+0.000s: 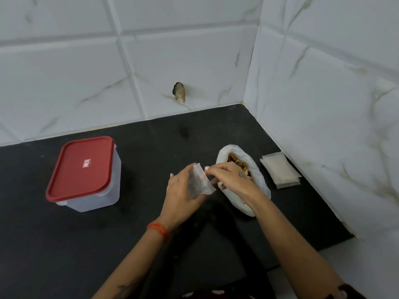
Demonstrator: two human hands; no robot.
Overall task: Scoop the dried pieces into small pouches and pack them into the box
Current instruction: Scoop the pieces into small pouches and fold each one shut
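**Pouch open in my fingers, box still lidded**

My forearms come up from the bottom edge, an orange bangle [158, 230] on the left wrist. My left hand [183, 190] grips one small pouch [199, 182], fingers curled behind it and thumb on its near side. My right hand [232, 180] pinches the pouch's upper edge between thumb and forefinger, pulling at the mouth; I cannot tell whether anything is inside yet.

Just behind my right knuckles, partly hidden by them, sits the white bag [259, 180] of dried pieces [234, 159], its rolled rim open. Beyond the bag, farther right of my fingertips, lies a stack of spare pouches [280, 170], close to the wall.

What could go wrong, as I judge it: the pouch is thin and limp, so if the mouth does not stay spread, pieces will spill onto the counter [151, 147] under my fingers. My right wrist hangs over the bag's rim; a careless drag could tip the soft bag or knock pieces out. No scoop is visible, so I may have to use my fingers, which is slower and messier.

Well to the left of my left fingers stands the box [101, 190], and its red lid [81, 169] is on. That lid stands in the way of packing; it needs a free hand, and both are busy.
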